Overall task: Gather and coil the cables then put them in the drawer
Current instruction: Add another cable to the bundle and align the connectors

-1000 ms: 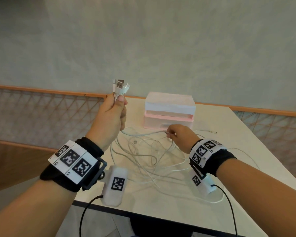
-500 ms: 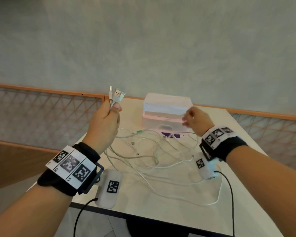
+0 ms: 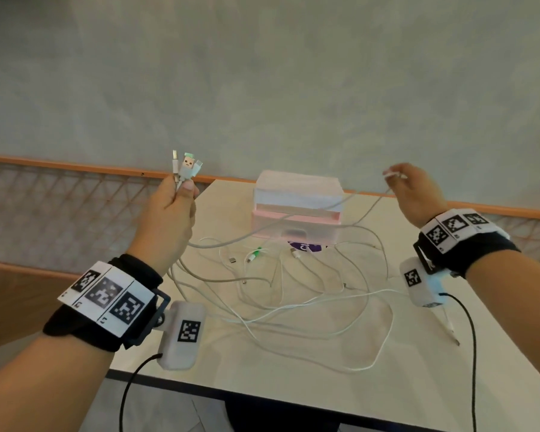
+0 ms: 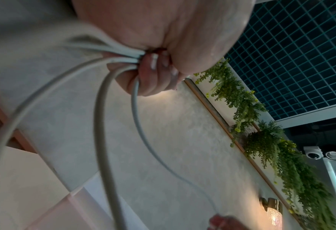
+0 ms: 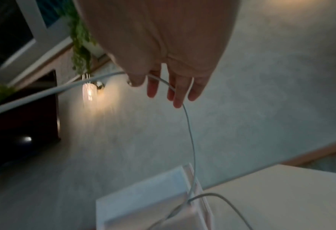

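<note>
My left hand (image 3: 181, 190) is raised at the table's left and grips several white cables just below their connectors (image 3: 186, 166), which stick up. In the left wrist view its curled fingers (image 4: 153, 66) clamp the cable bundle (image 4: 104, 124). My right hand (image 3: 398, 179) is lifted right of the pink and white drawer box (image 3: 296, 207) and pinches one thin white cable (image 3: 365, 210) that slopes down across the box. The right wrist view shows that cable (image 5: 190, 137) passing between thumb and fingers (image 5: 163, 84). The other cables lie tangled (image 3: 293, 291) on the table.
The cream table (image 3: 262, 369) has a dark front edge near me. A purple label (image 3: 304, 246) lies under the box front, and a green-tipped plug (image 3: 256, 252) lies beside it. A loose cable end (image 3: 451, 330) rests at the right. A lattice railing (image 3: 60, 198) stands behind.
My right hand has risen from the table in front of the box up and to the right, drawing one cable taut. The left hand keeps its grip on the connectors.
</note>
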### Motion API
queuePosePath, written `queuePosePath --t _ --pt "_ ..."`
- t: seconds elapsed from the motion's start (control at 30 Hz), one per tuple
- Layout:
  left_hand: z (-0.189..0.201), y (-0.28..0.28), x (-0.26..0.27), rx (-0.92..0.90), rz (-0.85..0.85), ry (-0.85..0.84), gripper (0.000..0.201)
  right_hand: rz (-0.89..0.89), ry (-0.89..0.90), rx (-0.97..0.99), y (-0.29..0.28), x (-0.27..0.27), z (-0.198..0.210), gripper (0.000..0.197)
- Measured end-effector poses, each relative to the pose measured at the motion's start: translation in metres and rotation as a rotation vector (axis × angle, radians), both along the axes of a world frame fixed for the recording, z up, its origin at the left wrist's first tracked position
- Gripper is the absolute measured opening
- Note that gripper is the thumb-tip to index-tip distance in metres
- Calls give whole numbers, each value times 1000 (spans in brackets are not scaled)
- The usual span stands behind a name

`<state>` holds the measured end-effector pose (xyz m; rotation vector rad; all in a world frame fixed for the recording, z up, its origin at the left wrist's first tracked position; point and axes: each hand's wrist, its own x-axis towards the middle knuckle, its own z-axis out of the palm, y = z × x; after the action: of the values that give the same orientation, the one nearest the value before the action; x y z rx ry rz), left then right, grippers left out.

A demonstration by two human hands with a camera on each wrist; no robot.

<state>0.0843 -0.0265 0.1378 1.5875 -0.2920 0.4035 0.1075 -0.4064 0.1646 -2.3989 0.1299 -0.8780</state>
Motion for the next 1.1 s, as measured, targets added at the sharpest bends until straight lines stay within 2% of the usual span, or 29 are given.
queuePosePath --t 0.07,0.1,0.2,0.23,0.27,0.3,0.33,0.43,0.53,0.6,0.7,0.83,0.9,1.03,1.1 --pt "1 -1 -1 -15 2 -2 28 30 -89 108 -3 1 9 38" --pt "2 -2 -1 -20 5 -4 28 39 -74 174 -3 1 10 48" --pt "3 -5 -3 -10 9 -14 28 -9 128 292 -11 6 -6 91" --pt "3 -5 -2 -7 11 -17 28 -39 211 261 -16 6 -15 87" --pt "2 -5 -3 -5 10 -18 28 -58 260 208 -23 8 -23 65" --pt "1 -5 -3 0 11 -15 28 -96 261 162 -25 5 -27 33" --pt "-1 -4 -2 8 12 -13 28 -92 203 161 -29 5 -29 8" --pt "-10 -6 1 28 12 -5 28 20 19 278 -31 0 -24 26" --pt "-18 -14 7 74 0 -2 28 185 -43 391 -18 -8 -12 22" --pt "-21 -20 7 104 -19 -1 27 254 -50 389 -6 -15 -6 15" --pt "-20 -28 6 114 -28 -14 26 269 -43 243 6 -20 -1 14" --pt "-19 -29 6 138 -19 -20 25 254 -29 216 12 -21 9 21" --pt "-19 -27 6 142 -18 -14 25 242 -28 141 16 -23 13 23" --pt "-19 -26 7 148 -19 -10 26 140 12 -178 25 -31 25 26" --pt "-18 -24 7 151 -13 -10 25 49 -80 -363 29 -34 33 26"
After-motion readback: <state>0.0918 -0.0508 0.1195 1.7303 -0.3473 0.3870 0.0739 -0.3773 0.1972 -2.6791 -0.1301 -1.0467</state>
